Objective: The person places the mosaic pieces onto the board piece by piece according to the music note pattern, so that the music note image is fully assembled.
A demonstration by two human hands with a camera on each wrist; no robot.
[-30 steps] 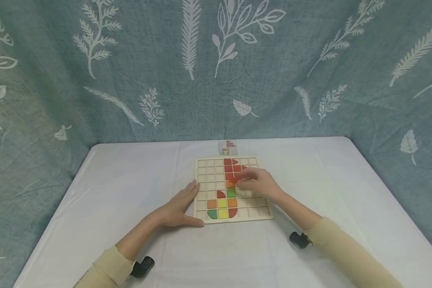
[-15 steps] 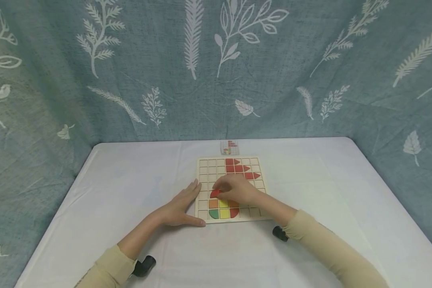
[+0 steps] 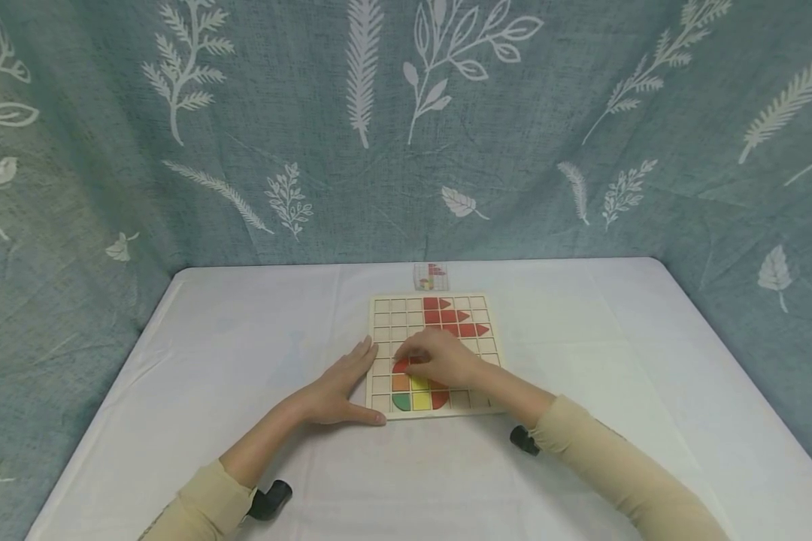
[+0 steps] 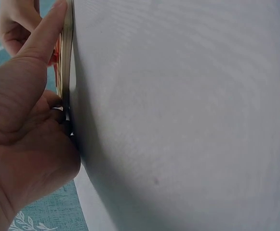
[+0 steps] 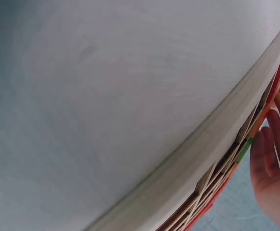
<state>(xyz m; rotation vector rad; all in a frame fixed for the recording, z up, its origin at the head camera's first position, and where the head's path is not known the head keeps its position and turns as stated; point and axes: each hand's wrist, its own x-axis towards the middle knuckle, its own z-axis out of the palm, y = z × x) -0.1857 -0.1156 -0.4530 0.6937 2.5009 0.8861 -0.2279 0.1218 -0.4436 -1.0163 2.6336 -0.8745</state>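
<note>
A wooden grid board (image 3: 382, 330) lies on the table, with coloured tiles set in its cells. My right hand (image 3: 446, 357) is over the board's lower left part, its thumb and fingers curled at a red quarter-round tile (image 3: 400, 367). That tile is just above an orange square tile (image 3: 401, 383); the hand hides some tiles around it. My left hand (image 3: 334, 387) rests spread at the board's left side, fingers along the left edge and thumb at the front corner. In the left wrist view, the left thumb (image 4: 46, 33) lies along the board's side.
Rows of red tiles (image 3: 449, 316) ending in points fill upper cells. A green quarter-round tile (image 3: 402, 402), a yellow tile (image 3: 422, 401) and a red one (image 3: 440, 400) form the bottom row. A small pattern card (image 3: 431, 277) lies behind the board on the white cloth (image 3: 582, 338).
My right hand has moved from the board's middle to its lower left, and the red quarter-round tile has shifted slightly left and down. The left hand has stayed put.
</note>
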